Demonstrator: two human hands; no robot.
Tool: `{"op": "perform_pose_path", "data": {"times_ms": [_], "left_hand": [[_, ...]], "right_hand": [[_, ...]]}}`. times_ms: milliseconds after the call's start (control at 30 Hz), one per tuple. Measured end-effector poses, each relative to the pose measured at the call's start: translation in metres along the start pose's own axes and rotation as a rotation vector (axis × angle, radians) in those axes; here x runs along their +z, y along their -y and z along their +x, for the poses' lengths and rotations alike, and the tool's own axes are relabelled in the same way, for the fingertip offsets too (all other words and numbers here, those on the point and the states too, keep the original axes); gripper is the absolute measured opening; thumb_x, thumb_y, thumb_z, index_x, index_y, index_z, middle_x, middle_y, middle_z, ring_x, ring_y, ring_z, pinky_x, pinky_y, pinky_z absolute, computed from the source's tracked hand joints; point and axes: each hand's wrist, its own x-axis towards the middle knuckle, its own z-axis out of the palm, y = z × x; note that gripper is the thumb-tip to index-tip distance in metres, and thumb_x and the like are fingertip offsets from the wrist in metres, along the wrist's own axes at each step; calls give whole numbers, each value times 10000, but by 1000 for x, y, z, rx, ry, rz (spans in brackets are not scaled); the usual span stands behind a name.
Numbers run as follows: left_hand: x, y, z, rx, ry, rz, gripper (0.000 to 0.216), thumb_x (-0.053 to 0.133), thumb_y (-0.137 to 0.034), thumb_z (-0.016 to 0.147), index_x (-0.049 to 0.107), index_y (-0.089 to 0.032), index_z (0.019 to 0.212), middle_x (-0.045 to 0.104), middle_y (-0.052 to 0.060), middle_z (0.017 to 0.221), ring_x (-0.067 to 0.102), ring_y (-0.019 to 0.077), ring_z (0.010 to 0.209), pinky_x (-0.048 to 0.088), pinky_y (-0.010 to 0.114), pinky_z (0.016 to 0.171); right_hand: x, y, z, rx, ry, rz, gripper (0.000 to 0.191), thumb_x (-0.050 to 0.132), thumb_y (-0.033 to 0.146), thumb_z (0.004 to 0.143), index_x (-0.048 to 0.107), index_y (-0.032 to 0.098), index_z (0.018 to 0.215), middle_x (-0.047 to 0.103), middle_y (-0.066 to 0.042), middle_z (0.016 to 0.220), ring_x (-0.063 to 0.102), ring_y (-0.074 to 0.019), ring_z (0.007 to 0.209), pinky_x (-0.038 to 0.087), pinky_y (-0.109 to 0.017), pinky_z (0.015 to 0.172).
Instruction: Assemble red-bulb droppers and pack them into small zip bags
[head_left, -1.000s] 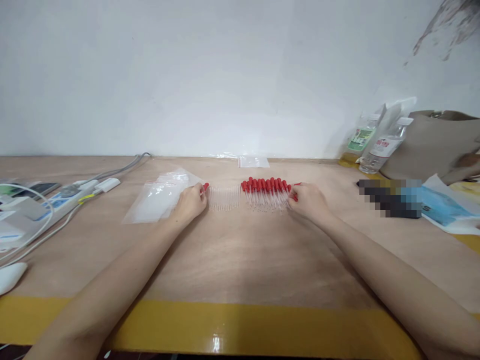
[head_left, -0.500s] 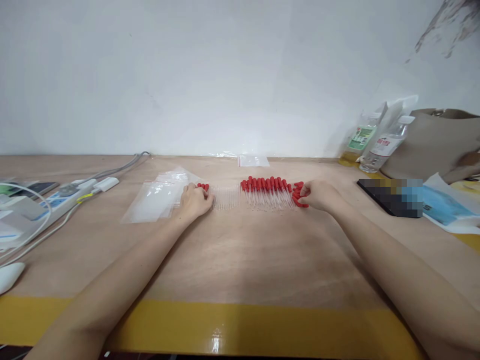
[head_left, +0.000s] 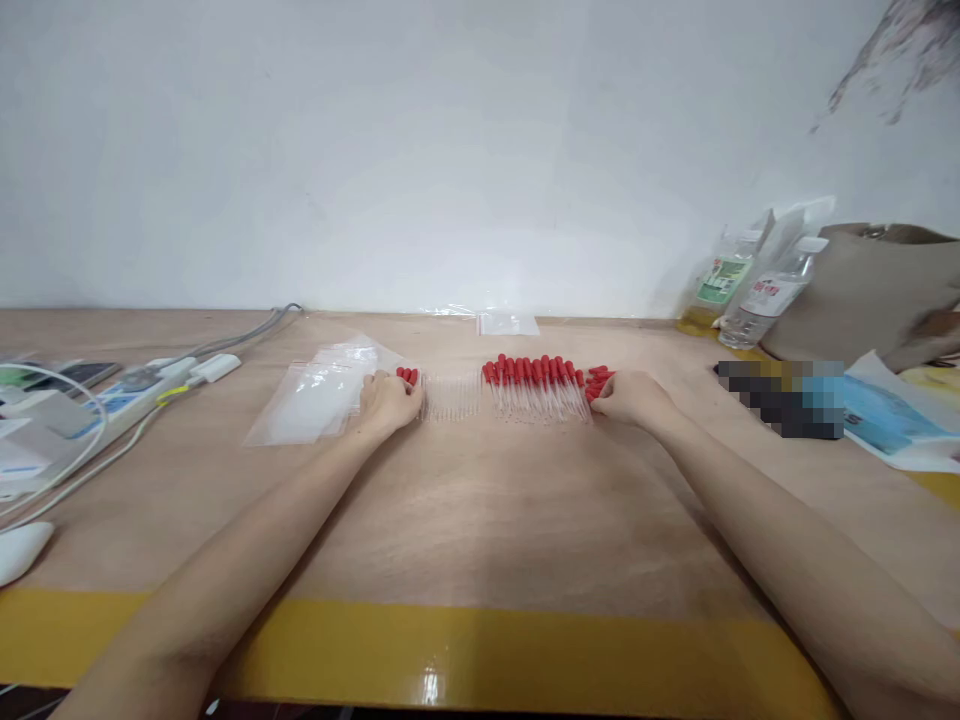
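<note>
At the left end of a row of thin clear glass dropper tubes (head_left: 454,396), my left hand (head_left: 388,401) is closed, thumb and fingers together; what it pinches is too small to make out. Several red rubber bulbs (head_left: 407,375) show just beyond it, partly covered by the fingers. In the middle lie droppers with red bulbs (head_left: 534,372) on their far ends, their glass tips pointing towards me. Loose red bulbs (head_left: 600,374) lie to their right. There my right hand (head_left: 634,399) is closed, with a red bulb at its fingertips.
Clear zip bags (head_left: 311,395) lie to the left, and a small one (head_left: 508,324) is by the wall. A power strip (head_left: 124,400) with cables is at far left. Two bottles (head_left: 772,295), a grey-brown bag (head_left: 862,290), a phone (head_left: 780,400) and a blue packet (head_left: 900,415) stand or lie right.
My right hand's fingers have shifted slightly left and drawn together at the loose red bulbs. My left hand has moved very slightly left, away from the tubes.
</note>
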Motion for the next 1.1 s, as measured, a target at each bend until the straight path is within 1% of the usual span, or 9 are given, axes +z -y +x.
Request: {"op": "perform_pose_path", "data": {"times_ms": [100,200,300,400,467,533,633,833,1100], "left_hand": [[1,1,3,26,-17,-8,344,421,-381,786,626,-147,641,562,139,814,453,309,982,371,400,851],[-2,-3,0,139,-92,-26,302,381,-312,828,592,-130,711,563,125,777,468,279,959,357,400,862],[-7,-13,-14,250,-201,-117,235,359,-277,853,526,-120,801,546,122,831,494,238,867,399,363,768],[-8,-22,-34,398,-189,-259,170,334,-248,872,467,-144,849,530,71,803,501,177,725,415,306,655],[-4,-25,-47,530,-168,-318,143,339,-225,873,458,-156,836,529,48,771,501,162,690,417,292,633],[3,-27,-57,667,-144,-363,131,352,-205,876,475,-159,878,551,46,795,526,160,725,430,288,658],[10,-26,-64,825,-101,-411,174,348,-175,892,490,-167,992,578,55,897,554,153,821,447,278,727],[11,-27,-64,870,-76,-432,182,353,-170,898,505,-165,997,572,58,914,560,141,835,465,264,745],[10,-26,-64,933,-79,-402,247,343,-149,893,516,-159,1070,587,76,984,574,149,893,482,275,779]], "right_hand": [[-5,3,-3,29,-1,35,185,525,315,633,642,184,576,632,-70,640,573,-183,605,344,-249,493],[-10,8,-7,-20,-48,129,188,502,279,643,592,181,511,610,-52,588,563,-166,598,335,-238,499],[-7,14,-9,-79,-147,225,157,488,233,656,567,172,535,607,-44,594,557,-157,602,339,-236,518],[8,22,-11,-126,-300,410,108,515,251,680,578,163,680,618,-41,667,558,-153,631,378,-237,549],[23,31,-16,-243,-389,595,183,534,281,706,582,153,827,616,-44,739,558,-143,653,416,-242,580],[38,41,-23,-428,-423,691,286,541,274,732,567,156,991,601,-45,794,552,-138,666,439,-260,606],[53,56,-37,-650,-411,689,214,519,240,776,610,191,964,573,-48,819,543,-146,717,450,-282,646],[60,68,-48,-739,-348,729,163,523,228,795,633,194,910,591,-40,831,553,-138,740,454,-271,652],[60,68,-48,-750,-335,766,166,545,271,794,636,208,917,631,-32,832,574,-135,733,465,-265,651]]}}
